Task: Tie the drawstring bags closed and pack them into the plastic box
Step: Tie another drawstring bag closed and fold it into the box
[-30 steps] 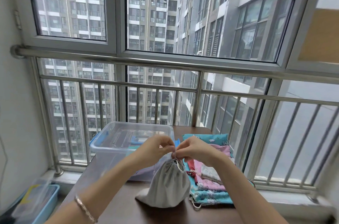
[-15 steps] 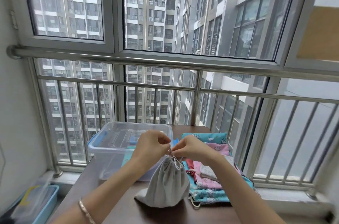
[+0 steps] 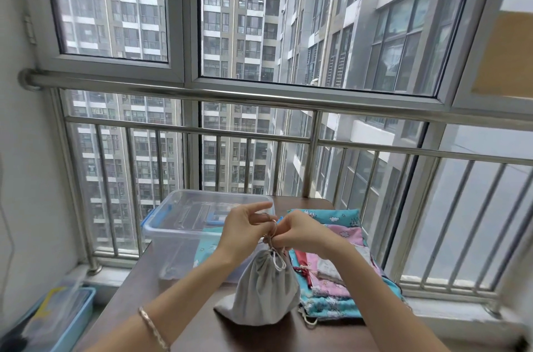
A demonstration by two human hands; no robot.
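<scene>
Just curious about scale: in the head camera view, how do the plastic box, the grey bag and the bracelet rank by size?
Largest: plastic box, though farthest away.
Then: grey bag, nearer the camera.
Smallest: bracelet, nearest of all.

Brown table [image 3: 138, 285] pushed up against a steel railing [image 3: 259, 97] and big windows [image 3: 190, 34], apartment towers [image 3: 236, 20] outside. Blue bin [image 3: 66, 320] on the floor, maybe lidded.
</scene>
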